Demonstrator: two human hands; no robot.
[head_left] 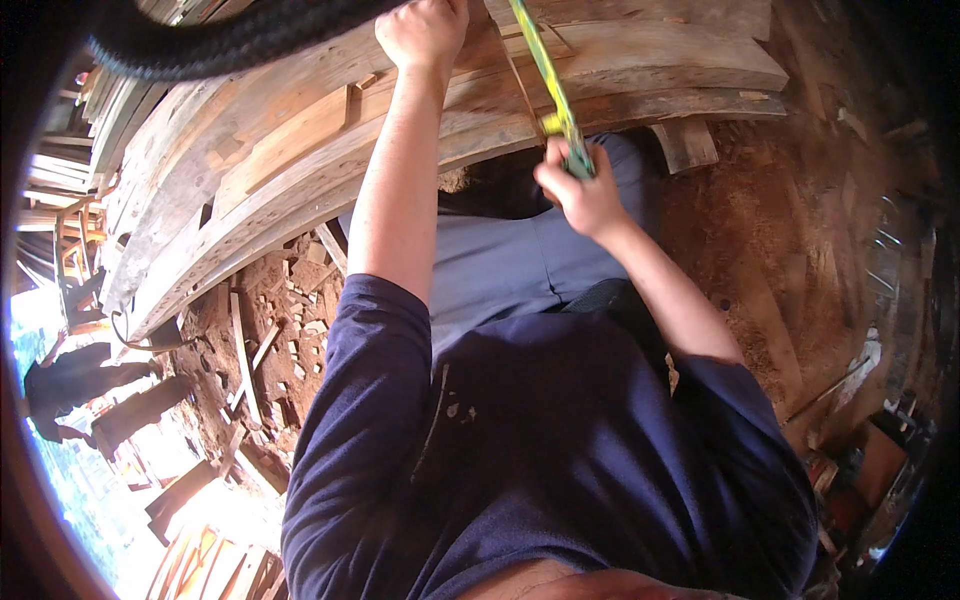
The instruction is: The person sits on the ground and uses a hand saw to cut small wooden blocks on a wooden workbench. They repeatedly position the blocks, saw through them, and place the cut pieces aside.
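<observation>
Nearest, dark blue sleeves and grey trousers, seen from above. Right hand point(583, 193) raised over the lap, fingers point(556, 178) closed around a yellow-green strap point(552, 85) running up and away across the planks. Left hand point(424, 32) further out, arm stretched, fingers curled in a fist against the curved planks point(300, 150); whether gripping anything, cannot tell. Black hose point(220, 45) arcing just left of that hand. Below, sawdust floor point(760, 230) with wood scraps point(285, 310). Far left, another person point(85, 390) standing in sunlight.
</observation>
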